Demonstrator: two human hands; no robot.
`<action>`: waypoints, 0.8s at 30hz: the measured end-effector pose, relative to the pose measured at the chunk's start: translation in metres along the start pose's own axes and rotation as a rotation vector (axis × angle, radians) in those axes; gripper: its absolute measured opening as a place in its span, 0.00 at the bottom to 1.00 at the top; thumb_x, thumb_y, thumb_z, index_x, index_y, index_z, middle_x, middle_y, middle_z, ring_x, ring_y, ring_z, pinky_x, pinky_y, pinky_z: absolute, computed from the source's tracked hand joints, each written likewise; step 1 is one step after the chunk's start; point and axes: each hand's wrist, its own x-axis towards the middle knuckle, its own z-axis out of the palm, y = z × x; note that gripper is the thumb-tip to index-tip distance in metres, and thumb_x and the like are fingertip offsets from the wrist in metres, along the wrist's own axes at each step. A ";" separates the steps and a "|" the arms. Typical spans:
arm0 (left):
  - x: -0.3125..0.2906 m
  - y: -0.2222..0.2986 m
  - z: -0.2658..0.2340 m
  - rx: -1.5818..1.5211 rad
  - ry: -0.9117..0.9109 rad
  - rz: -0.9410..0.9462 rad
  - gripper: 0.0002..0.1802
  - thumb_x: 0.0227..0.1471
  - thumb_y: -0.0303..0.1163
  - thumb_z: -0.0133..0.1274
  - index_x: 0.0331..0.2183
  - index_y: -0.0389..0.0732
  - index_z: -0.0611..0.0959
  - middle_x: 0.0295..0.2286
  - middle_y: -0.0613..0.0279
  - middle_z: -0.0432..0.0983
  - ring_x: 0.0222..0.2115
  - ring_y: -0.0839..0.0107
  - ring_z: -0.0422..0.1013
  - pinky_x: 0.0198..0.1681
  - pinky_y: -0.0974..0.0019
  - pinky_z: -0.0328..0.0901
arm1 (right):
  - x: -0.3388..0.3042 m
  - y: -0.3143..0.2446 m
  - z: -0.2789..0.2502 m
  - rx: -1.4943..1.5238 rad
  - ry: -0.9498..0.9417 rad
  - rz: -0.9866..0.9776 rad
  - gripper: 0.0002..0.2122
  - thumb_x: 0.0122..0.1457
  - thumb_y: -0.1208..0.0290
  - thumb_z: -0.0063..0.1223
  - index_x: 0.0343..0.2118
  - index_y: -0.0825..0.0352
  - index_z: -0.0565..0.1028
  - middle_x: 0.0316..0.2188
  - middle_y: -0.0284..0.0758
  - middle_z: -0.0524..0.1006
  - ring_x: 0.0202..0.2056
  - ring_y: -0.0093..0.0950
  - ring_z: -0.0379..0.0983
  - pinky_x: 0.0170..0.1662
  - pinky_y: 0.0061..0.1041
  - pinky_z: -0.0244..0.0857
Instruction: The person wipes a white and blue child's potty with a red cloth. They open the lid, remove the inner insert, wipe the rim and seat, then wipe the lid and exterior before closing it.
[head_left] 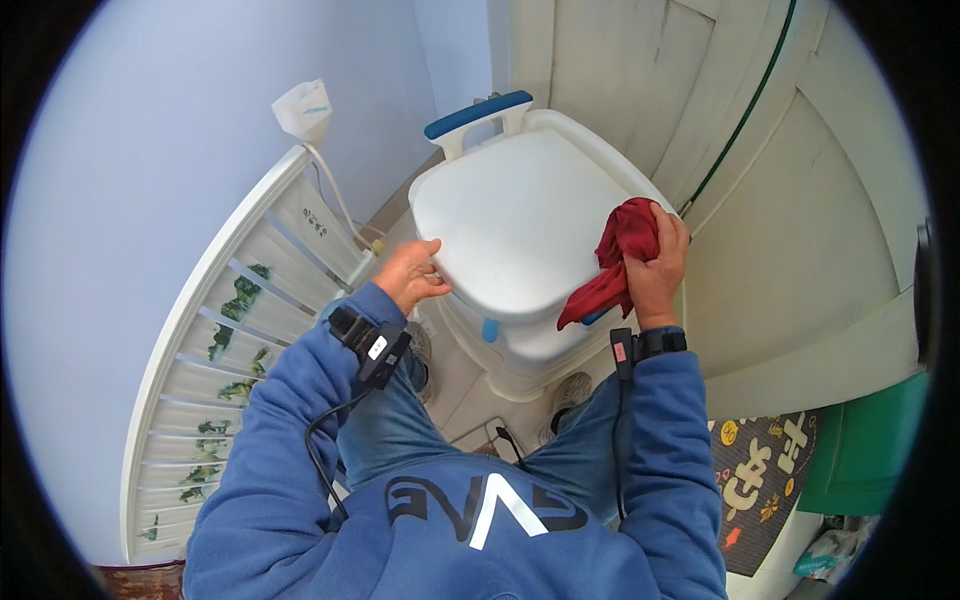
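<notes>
A white commode chair with a smooth lid stands in front of me. My left hand is at the left edge of the lid, fingers apart, with the fingertips by the rim. Whether they press on it I cannot tell. At the lid's right side, my right hand is closed round a dark red cloth. Part of the cloth hangs down toward the front right corner of the chair. A blue-topped armrest rises at the chair's far left. Black straps with small devices sit on both my wrists.
A white slatted rack or headboard with green landscape pictures stands to the left. A white cup-like holder rises on a stalk behind it. Cream panelled doors border the right side. A patterned dark mat and a green box are lower right.
</notes>
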 end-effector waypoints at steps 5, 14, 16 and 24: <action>-0.005 0.012 0.020 0.041 0.164 -0.049 0.32 0.59 0.39 0.57 0.59 0.38 0.63 0.54 0.44 0.60 0.50 0.50 0.66 0.53 0.48 0.66 | 0.001 -0.002 -0.003 0.028 -0.015 0.017 0.32 0.42 0.79 0.66 0.56 0.58 0.74 0.52 0.41 0.70 0.53 0.42 0.69 0.56 0.34 0.66; -0.009 0.007 0.019 0.040 0.177 0.073 0.21 0.59 0.37 0.58 0.49 0.38 0.73 0.42 0.56 0.69 0.41 0.62 0.69 0.42 0.60 0.71 | 0.002 0.000 -0.002 0.018 -0.021 0.016 0.34 0.41 0.81 0.66 0.56 0.57 0.74 0.52 0.40 0.70 0.52 0.42 0.69 0.57 0.34 0.66; -0.006 0.016 0.023 -0.044 0.155 0.115 0.17 0.59 0.34 0.58 0.45 0.35 0.75 0.39 0.56 0.68 0.37 0.65 0.68 0.38 0.62 0.71 | 0.001 0.002 -0.001 0.042 -0.003 0.025 0.34 0.40 0.81 0.66 0.56 0.58 0.74 0.51 0.40 0.71 0.53 0.41 0.69 0.57 0.34 0.66; -0.016 0.083 0.075 -0.014 0.080 0.301 0.16 0.58 0.30 0.59 0.42 0.30 0.75 0.35 0.56 0.70 0.31 0.70 0.68 0.30 0.70 0.71 | 0.013 0.017 -0.021 0.762 0.218 0.550 0.26 0.51 0.85 0.63 0.55 0.69 0.72 0.47 0.36 0.77 0.45 0.31 0.76 0.52 0.29 0.71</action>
